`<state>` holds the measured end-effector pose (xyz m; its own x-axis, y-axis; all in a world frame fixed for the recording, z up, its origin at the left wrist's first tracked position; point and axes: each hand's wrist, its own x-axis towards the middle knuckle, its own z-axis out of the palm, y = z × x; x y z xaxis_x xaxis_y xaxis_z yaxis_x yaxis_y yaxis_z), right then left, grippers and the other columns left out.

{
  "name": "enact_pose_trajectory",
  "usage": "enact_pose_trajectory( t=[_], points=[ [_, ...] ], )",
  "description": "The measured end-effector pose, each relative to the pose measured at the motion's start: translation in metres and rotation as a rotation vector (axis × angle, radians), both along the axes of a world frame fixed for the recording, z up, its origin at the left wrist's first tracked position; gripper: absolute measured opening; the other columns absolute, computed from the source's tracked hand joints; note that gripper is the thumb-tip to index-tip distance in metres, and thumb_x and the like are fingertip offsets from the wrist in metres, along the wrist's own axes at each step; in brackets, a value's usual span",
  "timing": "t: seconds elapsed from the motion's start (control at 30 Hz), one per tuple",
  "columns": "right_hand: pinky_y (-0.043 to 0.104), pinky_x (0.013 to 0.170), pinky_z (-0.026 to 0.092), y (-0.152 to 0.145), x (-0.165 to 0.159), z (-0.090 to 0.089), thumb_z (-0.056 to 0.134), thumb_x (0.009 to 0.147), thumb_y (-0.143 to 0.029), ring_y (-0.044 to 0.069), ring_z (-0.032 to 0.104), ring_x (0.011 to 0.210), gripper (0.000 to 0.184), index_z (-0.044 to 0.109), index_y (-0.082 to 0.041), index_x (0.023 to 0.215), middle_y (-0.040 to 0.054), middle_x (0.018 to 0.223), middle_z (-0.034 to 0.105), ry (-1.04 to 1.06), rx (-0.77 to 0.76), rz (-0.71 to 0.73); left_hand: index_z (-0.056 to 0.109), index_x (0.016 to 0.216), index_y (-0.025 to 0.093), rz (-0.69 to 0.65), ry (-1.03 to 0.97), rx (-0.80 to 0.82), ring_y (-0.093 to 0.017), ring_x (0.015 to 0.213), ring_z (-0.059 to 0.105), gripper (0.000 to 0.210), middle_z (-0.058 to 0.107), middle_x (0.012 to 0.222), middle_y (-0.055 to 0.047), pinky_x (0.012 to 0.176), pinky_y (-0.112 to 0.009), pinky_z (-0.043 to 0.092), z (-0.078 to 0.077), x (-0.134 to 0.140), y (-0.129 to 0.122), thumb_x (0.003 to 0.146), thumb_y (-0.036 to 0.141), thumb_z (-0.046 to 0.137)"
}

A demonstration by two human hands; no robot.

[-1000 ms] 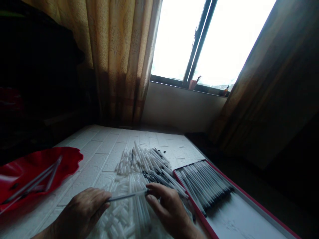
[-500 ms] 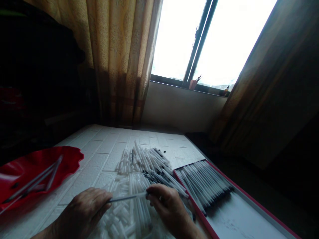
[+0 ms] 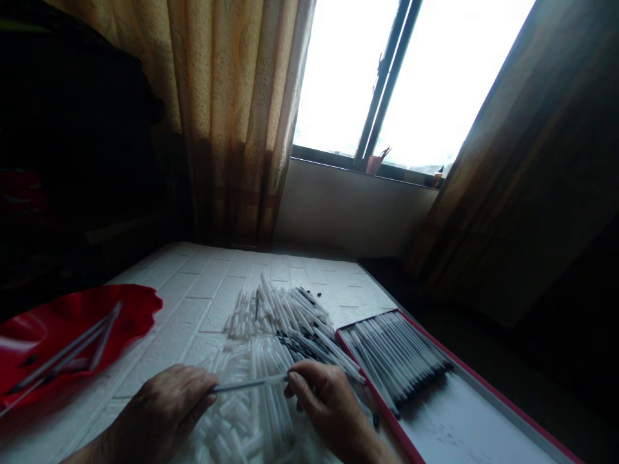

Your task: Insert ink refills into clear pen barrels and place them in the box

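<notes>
A slim pen (image 3: pixel 251 385) with a clear barrel and a dark refill inside stretches level between my two hands. My left hand (image 3: pixel 162 403) is closed on its left end, the fingertips pinching it. At the other end, the thumb and fingers of my right hand (image 3: pixel 329 403) pinch the tip, which they partly hide. Under and behind the pen lie clear pen barrels (image 3: pixel 271 357) and a heap of white translucent caps (image 3: pixel 232 422). Dark-tipped refills (image 3: pixel 302 345) rest just beyond my right hand.
A red-rimmed tray (image 3: pixel 503 412) at the right holds a row of black-ended pens (image 3: pixel 396 361). On the left, a red scalloped dish (image 3: pixel 130 303) contains a few pens. More loose barrels (image 3: pixel 280 306) lie farther back on the white brick-patterned table (image 3: pixel 188 309).
My right hand's fingers have shifted slightly at the pen's right end, the thumb now lying more along the tip. My left hand stays where it was.
</notes>
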<state>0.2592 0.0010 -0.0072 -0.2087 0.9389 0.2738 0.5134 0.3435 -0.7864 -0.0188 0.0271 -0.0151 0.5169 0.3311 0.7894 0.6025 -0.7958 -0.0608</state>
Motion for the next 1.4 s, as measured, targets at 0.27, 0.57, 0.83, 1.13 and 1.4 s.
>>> enact_pose_trajectory(
  t=[0.27,0.57,0.83,1.13,1.4],
  points=[
    [0.025,0.063,0.053,0.002,0.002,-0.009,0.063,0.088,-0.022,0.018,0.071,0.067,0.015,0.077,-0.019,0.092,0.006,0.082,0.079,0.09,0.145,0.021,0.065,0.091,0.026,-0.007,-0.012,-0.016,-0.012,0.058,0.076,0.033,0.077,0.07,0.003,0.057,-0.018,0.058,0.003,0.0,0.0,0.108,0.037,0.04],
    [0.024,0.049,0.046,0.002,0.004,-0.002,0.047,0.102,-0.043,0.016,0.066,0.051,0.045,0.076,-0.018,0.078,0.0079,0.07,0.078,0.024,-0.062,0.002,0.066,0.094,0.025,-0.015,0.013,-0.038,-0.013,0.062,0.077,0.031,0.077,0.073,0.003,0.061,-0.019,0.059,-0.006,-0.005,0.004,0.108,0.036,0.04],
    [0.024,0.056,0.046,0.0,0.004,0.002,0.058,0.092,-0.025,0.016,0.066,0.058,0.019,0.074,-0.018,0.086,0.0048,0.074,0.076,-0.011,0.047,0.011,0.065,0.092,0.025,-0.023,-0.006,-0.017,-0.012,0.059,0.075,0.033,0.076,0.07,0.004,0.059,-0.018,0.058,-0.002,-0.003,0.002,0.109,0.036,0.039],
    [0.026,0.066,0.051,-0.002,0.003,0.006,0.058,0.092,-0.029,0.02,0.072,0.073,0.022,0.077,-0.018,0.096,0.0075,0.085,0.079,-0.018,0.066,-0.001,0.065,0.093,0.026,-0.031,-0.018,-0.029,-0.012,0.059,0.075,0.034,0.077,0.071,0.005,0.06,-0.018,0.058,0.001,-0.001,0.0,0.109,0.038,0.038],
    [0.024,0.058,0.043,0.0,0.005,0.005,0.054,0.094,-0.03,0.017,0.068,0.061,0.03,0.073,-0.019,0.074,0.0037,0.068,0.075,-0.091,0.049,-0.014,0.065,0.093,0.025,-0.033,-0.001,-0.039,-0.013,0.06,0.075,0.032,0.076,0.071,0.004,0.06,-0.02,0.058,-0.007,-0.003,0.002,0.109,0.036,0.039]
  ],
)
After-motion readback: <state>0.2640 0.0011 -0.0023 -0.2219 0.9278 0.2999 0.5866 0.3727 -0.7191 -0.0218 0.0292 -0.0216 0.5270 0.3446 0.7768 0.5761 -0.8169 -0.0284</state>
